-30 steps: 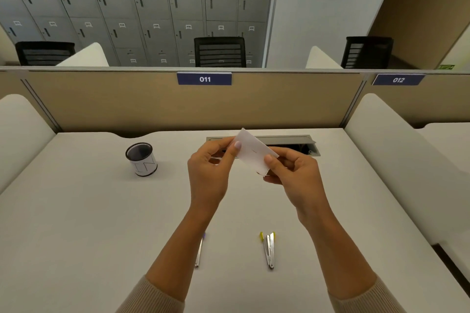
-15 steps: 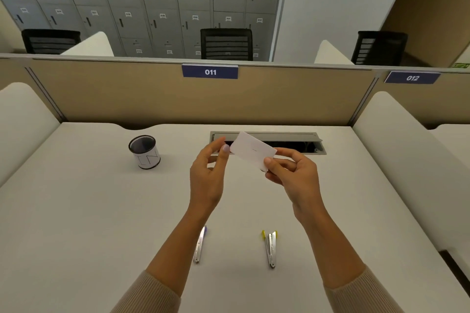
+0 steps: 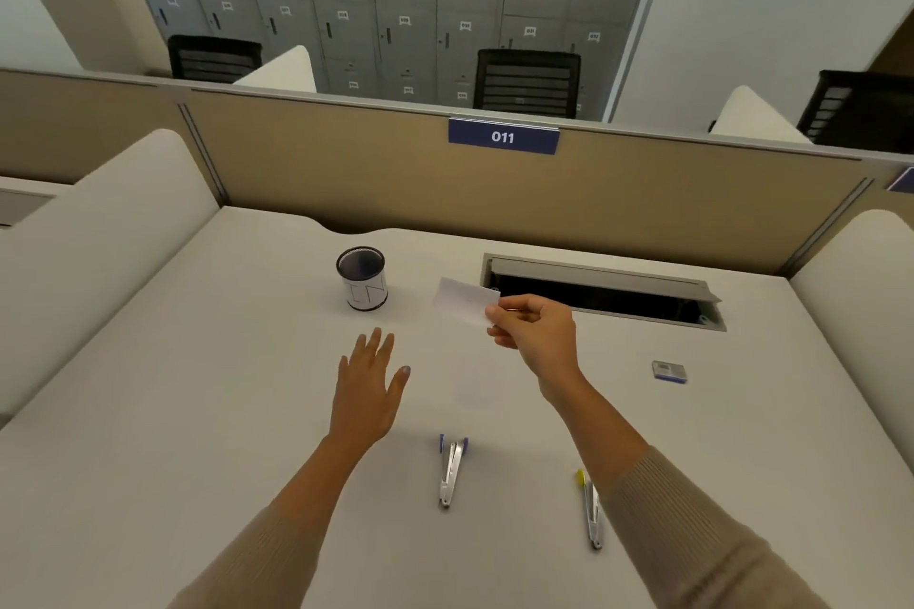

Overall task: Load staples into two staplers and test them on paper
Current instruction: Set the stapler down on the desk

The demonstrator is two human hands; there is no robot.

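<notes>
My right hand [image 3: 531,329] pinches a small white paper slip [image 3: 465,301] by its right edge, held above the desk just right of the pen cup. My left hand [image 3: 368,386] hovers flat with fingers spread, holding nothing, below the cup. Two metal staplers lie on the desk near me: one with a blue end [image 3: 451,469] in the middle, one with a yellow end [image 3: 589,508] partly beside my right forearm. A small blue staple box [image 3: 668,371] rests at the right.
A black mesh pen cup [image 3: 362,278] with a white label stands at the back. An open cable tray slot [image 3: 601,294] is sunk into the white desk [image 3: 173,410]. A tan partition with the tag 011 [image 3: 503,137] closes the far edge; white dividers flank both sides.
My left hand has let go of the paper and dropped lower with fingers spread. The right hand keeps the slip and has carried it left toward the cup. The view has swung left.
</notes>
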